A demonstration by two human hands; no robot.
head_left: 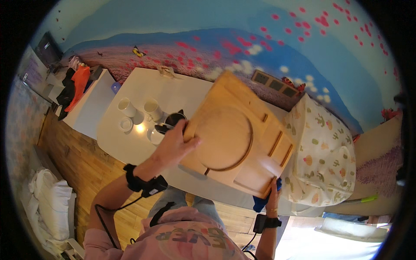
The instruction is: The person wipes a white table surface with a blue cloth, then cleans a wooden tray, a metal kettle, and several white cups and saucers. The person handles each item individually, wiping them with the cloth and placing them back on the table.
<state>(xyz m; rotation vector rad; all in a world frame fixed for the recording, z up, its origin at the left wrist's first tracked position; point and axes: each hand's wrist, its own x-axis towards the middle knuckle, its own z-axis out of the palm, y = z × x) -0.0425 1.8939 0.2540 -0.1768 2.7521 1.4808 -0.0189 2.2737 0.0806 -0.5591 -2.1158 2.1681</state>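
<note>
A light wooden tray (225, 136) with a large round recess and several narrow slots is held up, tilted, over the white table (110, 141). My left hand (177, 145) grips its left edge, thumb on the top face and fingers hidden underneath. At the lower right corner my right hand (273, 197) is closed on the edge, with a dark blue cloth (260, 204) bunched beside it, partly hidden by the tray. Left of the tray stand two white cups, one farther left (126, 107) and one nearer (152, 110). A dark object (176, 117) is partly covered behind my left hand.
A small white dish (125, 125) sits near the cups. On the right, a patterned cloth cover (323, 151) drapes over something bulky. Wall sockets (274, 83) are behind the table. A white cabinet (93, 104) with orange and black cloth on it stands left.
</note>
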